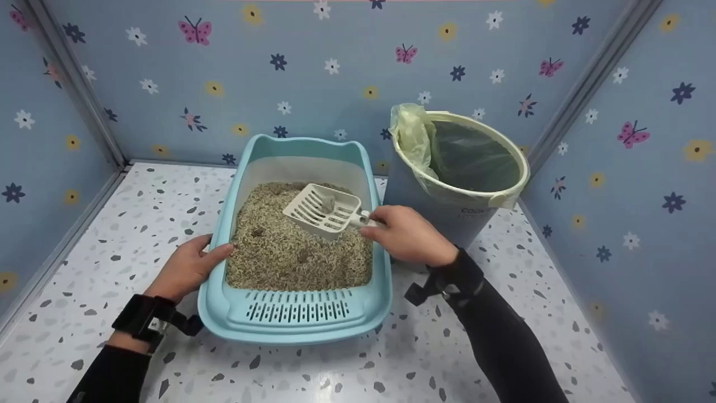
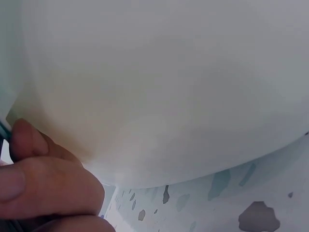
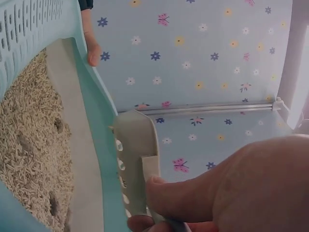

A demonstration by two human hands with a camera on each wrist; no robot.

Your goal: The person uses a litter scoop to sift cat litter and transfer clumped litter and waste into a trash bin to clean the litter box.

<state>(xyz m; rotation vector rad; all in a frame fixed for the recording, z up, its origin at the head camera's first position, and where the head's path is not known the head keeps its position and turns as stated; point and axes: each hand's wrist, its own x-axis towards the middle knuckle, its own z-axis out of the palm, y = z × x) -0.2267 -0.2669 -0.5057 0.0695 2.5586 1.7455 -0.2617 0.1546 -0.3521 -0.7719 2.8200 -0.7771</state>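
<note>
A light blue litter box (image 1: 299, 331) holds tan pellet litter (image 1: 291, 252) with a few darker clumps in it. My left hand (image 1: 193, 263) grips the box's left rim, thumb on top; in the left wrist view its curled fingers (image 2: 53, 186) lie against the pale outer wall. Above the litter, my right hand (image 1: 411, 235) holds a slotted off-white litter scoop (image 1: 341, 220) by its short handle. One greyish clump (image 1: 328, 204) rests in the scoop. The right wrist view shows the thumb pressed on the handle, the scoop (image 3: 137, 137) seen from its side.
Behind and right of the box stands a tall bin (image 1: 442, 215) lined with a pale yellow-green bag (image 1: 413, 137), its mouth open. Blue patterned walls (image 1: 324, 78) enclose the back and both sides. Underneath is a white speckled surface (image 1: 447, 358).
</note>
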